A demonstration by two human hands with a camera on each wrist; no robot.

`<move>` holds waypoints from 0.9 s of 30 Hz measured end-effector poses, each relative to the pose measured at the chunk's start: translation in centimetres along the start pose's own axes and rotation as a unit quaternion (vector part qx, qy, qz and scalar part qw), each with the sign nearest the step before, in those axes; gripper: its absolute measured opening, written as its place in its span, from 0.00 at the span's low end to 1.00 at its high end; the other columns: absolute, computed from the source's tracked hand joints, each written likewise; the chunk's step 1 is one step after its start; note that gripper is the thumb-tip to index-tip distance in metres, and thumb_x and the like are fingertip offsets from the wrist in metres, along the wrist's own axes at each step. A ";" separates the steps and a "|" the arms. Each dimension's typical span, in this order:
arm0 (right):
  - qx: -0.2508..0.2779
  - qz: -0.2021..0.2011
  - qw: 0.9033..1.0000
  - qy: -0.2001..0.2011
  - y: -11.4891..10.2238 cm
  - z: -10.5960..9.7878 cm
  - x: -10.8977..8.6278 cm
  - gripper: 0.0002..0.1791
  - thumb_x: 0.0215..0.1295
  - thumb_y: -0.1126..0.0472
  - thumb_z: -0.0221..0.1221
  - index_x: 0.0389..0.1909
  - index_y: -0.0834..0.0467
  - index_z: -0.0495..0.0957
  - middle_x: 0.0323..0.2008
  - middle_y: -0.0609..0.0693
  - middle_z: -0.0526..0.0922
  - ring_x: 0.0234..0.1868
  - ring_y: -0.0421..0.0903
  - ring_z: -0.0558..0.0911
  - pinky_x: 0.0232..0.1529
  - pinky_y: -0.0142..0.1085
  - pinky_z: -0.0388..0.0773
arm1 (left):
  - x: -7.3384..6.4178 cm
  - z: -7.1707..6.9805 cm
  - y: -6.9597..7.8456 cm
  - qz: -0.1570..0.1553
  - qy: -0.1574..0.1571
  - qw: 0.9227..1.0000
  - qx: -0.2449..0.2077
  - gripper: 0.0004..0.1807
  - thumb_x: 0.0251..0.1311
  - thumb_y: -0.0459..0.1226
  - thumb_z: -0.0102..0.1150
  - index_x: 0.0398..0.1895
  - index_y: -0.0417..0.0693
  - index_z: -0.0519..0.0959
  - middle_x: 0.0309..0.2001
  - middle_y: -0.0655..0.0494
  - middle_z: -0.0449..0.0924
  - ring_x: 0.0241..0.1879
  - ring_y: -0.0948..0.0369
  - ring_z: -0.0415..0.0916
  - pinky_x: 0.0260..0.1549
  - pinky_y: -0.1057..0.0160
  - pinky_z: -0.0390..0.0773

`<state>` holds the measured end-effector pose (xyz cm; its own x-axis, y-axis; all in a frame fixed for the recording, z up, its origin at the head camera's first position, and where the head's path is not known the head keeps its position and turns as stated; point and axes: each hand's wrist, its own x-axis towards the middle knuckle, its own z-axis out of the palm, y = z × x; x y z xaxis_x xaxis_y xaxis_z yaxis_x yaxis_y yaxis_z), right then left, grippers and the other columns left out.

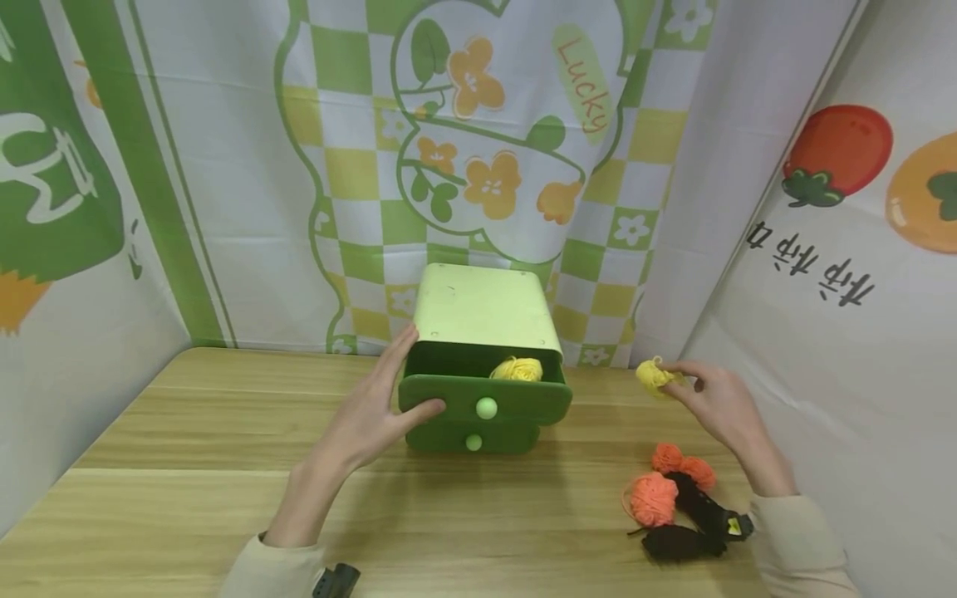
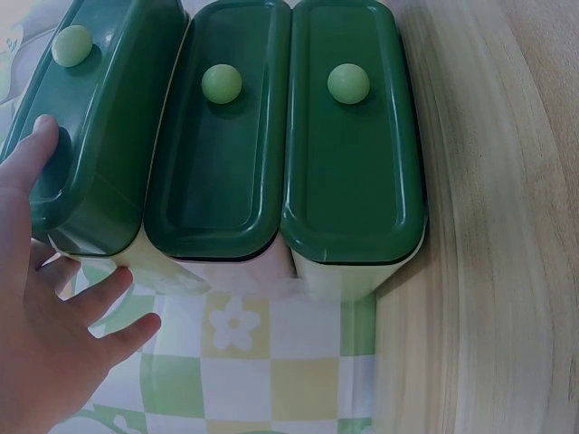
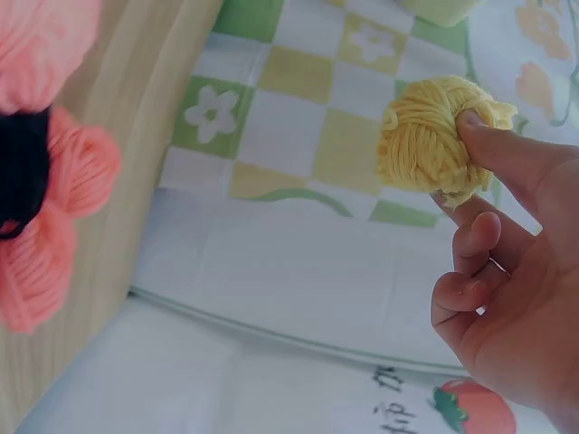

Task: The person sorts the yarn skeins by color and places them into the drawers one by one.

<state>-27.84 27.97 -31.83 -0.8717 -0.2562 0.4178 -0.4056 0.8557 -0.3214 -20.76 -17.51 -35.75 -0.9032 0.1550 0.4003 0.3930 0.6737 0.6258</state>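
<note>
— How do the edges stand?
— The top drawer (image 1: 529,404) juts from the pale green cabinet (image 1: 482,303), overhanging the lower drawer (image 1: 508,442); a stretch of tabletop (image 1: 224,465) separates it from the right hand (image 1: 723,405).
— The setting?
— Wood grain below, printed cloth (image 1: 239,166) behind and at both sides; orange yarn balls (image 1: 653,500) lie near that hand.
— And the yellow yarn ball (image 1: 652,376)?
— Pinched between right thumb and fingers, well apart from the left hand (image 1: 368,419), which spreads wide, thumb against the drawer front. A second yellow ball (image 1: 517,370) rests inside the top drawer.
</note>
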 end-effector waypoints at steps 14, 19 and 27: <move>-0.004 -0.035 0.998 0.054 -6.2 -0.7 1.4 0.15 0.66 0.49 0.64 0.49 0.51 0.86 0.17 0.47 0.74 0.16 0.37 0.60 0.17 0.31 0.58 | -0.1 0.0 0.0 0.000 0.000 1.000 -0.001 0.55 0.59 0.65 0.60 0.80 0.70 0.37 0.81 0.68 0.34 0.79 0.48 0.45 0.68 0.31 0.57; 0.011 -0.083 0.993 0.085 -9.0 -0.8 1.9 0.11 0.63 0.56 0.67 0.46 0.51 0.88 0.13 0.42 0.63 0.16 0.36 0.57 0.17 0.30 0.55 | 0.0 0.1 0.0 0.000 -0.001 1.000 -0.006 0.55 0.59 0.64 0.60 0.80 0.69 0.37 0.81 0.67 0.35 0.79 0.48 0.44 0.69 0.32 0.57; 0.061 -0.153 0.982 0.095 -13.2 -0.4 2.9 0.14 0.57 0.63 0.71 0.45 0.50 0.88 0.15 0.42 0.67 0.17 0.38 0.61 0.18 0.29 0.59 | 0.0 0.0 0.1 -0.004 -0.004 1.000 -0.010 0.55 0.59 0.64 0.60 0.80 0.69 0.37 0.81 0.66 0.35 0.79 0.48 0.43 0.69 0.32 0.56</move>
<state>-24.90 16.13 -26.02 -0.6418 -0.3938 0.6580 -0.6797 0.6895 -0.2503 -20.77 -17.43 -35.68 -0.9079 0.1553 0.3893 0.3885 0.6603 0.6427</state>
